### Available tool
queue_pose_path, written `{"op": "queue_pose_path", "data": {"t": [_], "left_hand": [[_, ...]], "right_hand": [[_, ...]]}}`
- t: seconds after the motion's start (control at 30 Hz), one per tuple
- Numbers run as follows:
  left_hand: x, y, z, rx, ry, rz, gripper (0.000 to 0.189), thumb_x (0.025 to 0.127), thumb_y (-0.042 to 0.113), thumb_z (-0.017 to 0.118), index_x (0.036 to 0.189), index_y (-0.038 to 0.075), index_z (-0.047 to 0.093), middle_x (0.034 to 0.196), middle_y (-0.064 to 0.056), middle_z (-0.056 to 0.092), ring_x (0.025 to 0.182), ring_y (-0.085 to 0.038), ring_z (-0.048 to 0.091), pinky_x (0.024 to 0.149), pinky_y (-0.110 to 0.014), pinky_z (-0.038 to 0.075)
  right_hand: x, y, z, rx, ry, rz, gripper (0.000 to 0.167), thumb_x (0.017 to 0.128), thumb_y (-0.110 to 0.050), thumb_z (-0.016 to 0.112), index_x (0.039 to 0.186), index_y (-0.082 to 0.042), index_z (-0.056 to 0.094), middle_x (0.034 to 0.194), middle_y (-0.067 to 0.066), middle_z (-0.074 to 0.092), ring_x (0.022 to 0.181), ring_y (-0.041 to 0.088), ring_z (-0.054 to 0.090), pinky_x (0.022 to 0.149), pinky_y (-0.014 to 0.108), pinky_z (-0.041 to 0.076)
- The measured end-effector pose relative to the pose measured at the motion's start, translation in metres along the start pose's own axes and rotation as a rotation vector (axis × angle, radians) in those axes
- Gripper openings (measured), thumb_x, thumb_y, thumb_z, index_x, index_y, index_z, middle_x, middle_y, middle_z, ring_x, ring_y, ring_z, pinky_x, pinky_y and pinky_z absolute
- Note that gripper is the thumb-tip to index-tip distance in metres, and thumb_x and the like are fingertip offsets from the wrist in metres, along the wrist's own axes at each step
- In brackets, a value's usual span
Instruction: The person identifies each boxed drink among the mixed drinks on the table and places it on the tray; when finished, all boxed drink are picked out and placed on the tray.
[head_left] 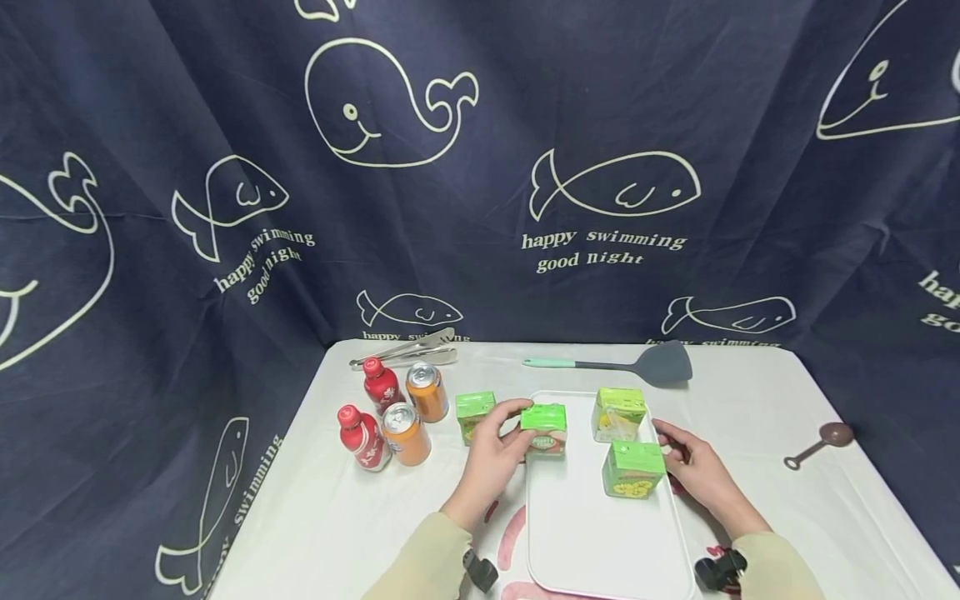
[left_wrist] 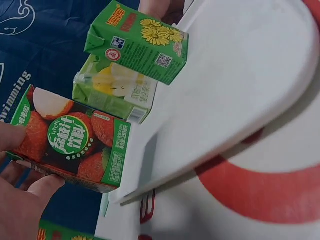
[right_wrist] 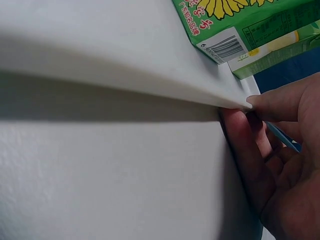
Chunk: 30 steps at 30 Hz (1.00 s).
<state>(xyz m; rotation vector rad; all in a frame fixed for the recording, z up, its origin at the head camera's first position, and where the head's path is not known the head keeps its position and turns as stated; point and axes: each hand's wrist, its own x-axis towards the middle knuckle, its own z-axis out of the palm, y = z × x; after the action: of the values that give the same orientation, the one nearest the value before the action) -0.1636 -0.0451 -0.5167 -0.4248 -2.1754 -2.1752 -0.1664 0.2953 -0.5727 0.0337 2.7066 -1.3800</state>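
My left hand grips a green-topped litchi juice box by its sides, over the upper left part of the white tray. In the left wrist view this juice box has red fruit and a round green label on its front. My right hand pinches the tray's right rim, the thumb above and a finger underneath in the right wrist view. Two more drink cartons stand on the tray: a green one with yellow flowers and, behind it, a light green pear one.
Another green carton stands left of the tray. Farther left are two orange cans and two red bottles. Metal tongs and a dark spatula lie along the back. A brown spoon lies at the right.
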Motion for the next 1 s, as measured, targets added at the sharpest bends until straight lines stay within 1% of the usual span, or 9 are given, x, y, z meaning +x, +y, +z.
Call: {"op": "queue_pose_path", "data": {"t": [0.07,0.13,0.27,0.37,0.53,0.6,0.63,0.83,1.0], "left_hand": [[0.004,0.0,0.005,0.005,0.004,0.003,0.041,0.097,-0.004,0.069,0.134,0.013,0.065,0.14,-0.006,0.059,0.13,-0.027,0.06,0.103,-0.029,0.056],[0.009,-0.001,0.01,0.03,0.016,0.01,0.042,0.096,-0.006,0.07,0.134,0.012,0.066,0.138,-0.005,0.061,0.134,-0.026,0.055,0.107,-0.027,0.052],[0.018,-0.005,0.018,0.042,0.04,0.017,0.042,0.094,-0.008,0.07,0.133,0.007,0.066,0.136,-0.007,0.062,0.134,-0.028,0.055,0.107,-0.026,0.052],[0.024,-0.01,0.023,0.039,0.048,0.004,0.041,0.094,-0.008,0.069,0.134,0.004,0.065,0.135,-0.008,0.062,0.133,-0.029,0.056,0.106,-0.026,0.052],[0.028,-0.018,0.028,0.054,0.054,-0.018,0.041,0.095,-0.007,0.07,0.133,0.008,0.066,0.134,-0.005,0.062,0.131,-0.026,0.057,0.106,-0.024,0.052],[0.03,-0.021,0.029,0.061,0.057,-0.014,0.041,0.095,-0.006,0.07,0.133,0.01,0.066,0.134,-0.005,0.062,0.131,-0.026,0.057,0.106,-0.024,0.052],[0.03,-0.022,0.03,0.067,0.057,-0.013,0.041,0.095,-0.006,0.07,0.133,0.009,0.066,0.134,-0.005,0.062,0.132,-0.026,0.056,0.106,-0.024,0.052],[0.034,-0.029,0.032,0.079,0.057,-0.01,0.041,0.096,-0.005,0.069,0.134,0.01,0.065,0.137,-0.005,0.061,0.132,-0.026,0.057,0.105,-0.023,0.052],[0.037,-0.03,0.034,0.102,0.054,-0.019,0.041,0.097,-0.003,0.069,0.135,0.013,0.065,0.138,-0.001,0.061,0.133,-0.022,0.056,0.106,-0.022,0.051]], "right_hand": [[0.0,0.0,0.0,-0.006,0.003,-0.002,0.059,0.1,0.001,0.055,0.156,0.006,0.039,0.126,0.021,0.056,0.098,0.025,0.05,0.063,0.023,0.052],[0.0,0.0,-0.001,-0.016,0.005,-0.009,0.058,0.1,0.001,0.056,0.156,0.006,0.039,0.126,0.022,0.056,0.099,0.025,0.05,0.065,0.022,0.05],[0.0,0.0,-0.003,-0.036,-0.001,-0.013,0.058,0.101,0.0,0.056,0.156,0.006,0.039,0.132,0.024,0.057,0.104,0.027,0.05,0.07,0.022,0.049],[0.0,-0.001,-0.003,-0.029,-0.006,-0.003,0.058,0.102,0.0,0.055,0.157,0.005,0.038,0.134,0.025,0.056,0.105,0.028,0.05,0.07,0.022,0.05],[0.0,0.0,0.0,-0.012,-0.007,0.003,0.058,0.101,0.001,0.054,0.157,0.006,0.038,0.131,0.023,0.056,0.102,0.027,0.05,0.064,0.023,0.051],[0.0,-0.001,0.0,-0.012,-0.007,-0.001,0.058,0.101,0.002,0.054,0.156,0.006,0.038,0.129,0.023,0.056,0.1,0.026,0.05,0.064,0.023,0.05],[0.0,-0.001,0.0,-0.01,-0.007,-0.001,0.058,0.101,0.002,0.054,0.156,0.006,0.038,0.128,0.022,0.056,0.099,0.026,0.05,0.063,0.024,0.05],[0.0,-0.002,0.0,-0.016,-0.005,0.01,0.058,0.101,0.002,0.055,0.156,0.005,0.039,0.125,0.02,0.056,0.1,0.025,0.049,0.066,0.023,0.047],[0.0,-0.001,-0.001,-0.024,0.0,0.0,0.057,0.101,0.002,0.055,0.156,0.007,0.039,0.126,0.02,0.057,0.101,0.026,0.049,0.067,0.023,0.046]]}}
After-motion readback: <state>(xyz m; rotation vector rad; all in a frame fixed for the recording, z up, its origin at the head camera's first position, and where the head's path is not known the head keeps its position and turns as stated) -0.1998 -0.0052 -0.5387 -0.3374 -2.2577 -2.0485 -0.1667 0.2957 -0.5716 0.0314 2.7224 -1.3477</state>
